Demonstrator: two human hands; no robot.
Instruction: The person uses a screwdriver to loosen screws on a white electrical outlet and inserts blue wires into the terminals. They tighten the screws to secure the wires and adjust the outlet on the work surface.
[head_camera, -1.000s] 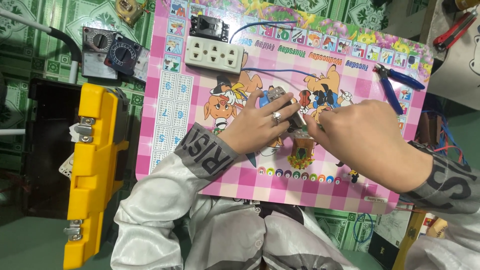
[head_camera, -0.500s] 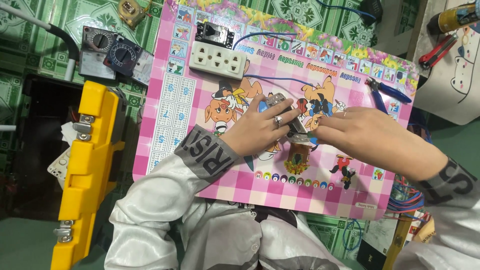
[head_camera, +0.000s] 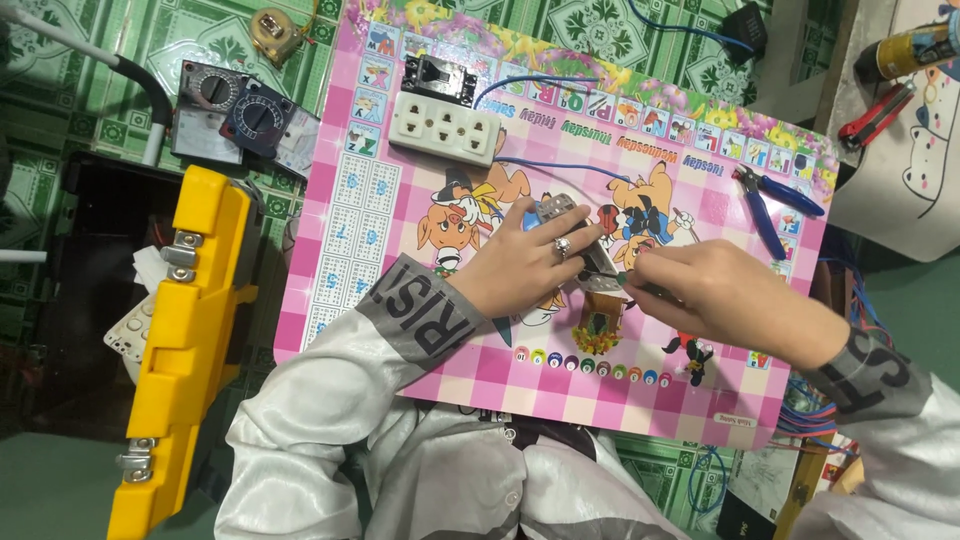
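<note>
Your left hand (head_camera: 520, 265) pins a small grey metal part (head_camera: 560, 210) under curled fingers, and your right hand (head_camera: 715, 295) closes its grip on a thin tool whose tip meets that part; your fingers hide most of both, so their kind is unclear. Beyond the grip lie a white socket strip (head_camera: 443, 128) and blue wire (head_camera: 560, 165); blue-handled pliers (head_camera: 775, 205) lie right of it. All rest on a pink cartoon board (head_camera: 400, 230) over green patterned floor (head_camera: 90, 90), with a yellow toolbox (head_camera: 185, 330) left.
</note>
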